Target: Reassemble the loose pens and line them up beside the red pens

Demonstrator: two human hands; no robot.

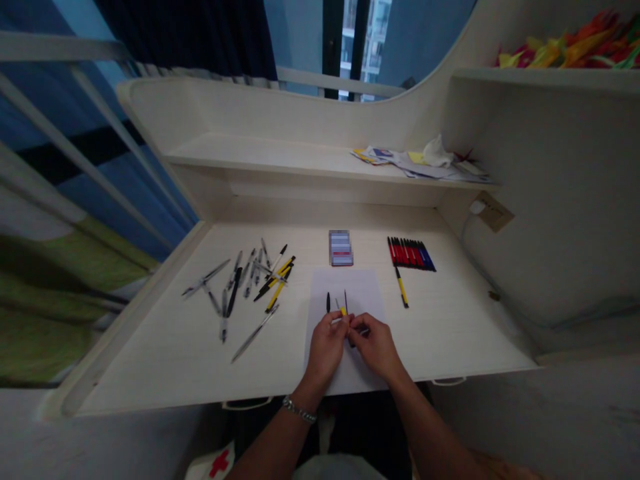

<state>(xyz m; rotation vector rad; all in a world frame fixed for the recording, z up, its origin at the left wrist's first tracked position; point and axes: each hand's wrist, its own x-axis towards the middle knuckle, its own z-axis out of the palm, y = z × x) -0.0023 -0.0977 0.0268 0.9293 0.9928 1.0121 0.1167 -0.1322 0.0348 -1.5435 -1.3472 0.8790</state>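
We show a desk (450,333) of pale, finely grained white. On it we mark a row of pens (411,254) in red, blue and black, a yellow-and-black pen (401,287), and a small box (341,248) banded blue, white and red. Beyond lie a blue cloth (65,180) with a black stripe and orange, red and yellow paper shapes (565,43).

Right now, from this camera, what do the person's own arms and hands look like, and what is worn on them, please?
Both forearms are bare as far as the view goes, with no sleeves, and there are no gloves on the left hand or the right hand. The left wrist wears a silver-coloured metal link bracelet. No band or bracelet shows on the right wrist.
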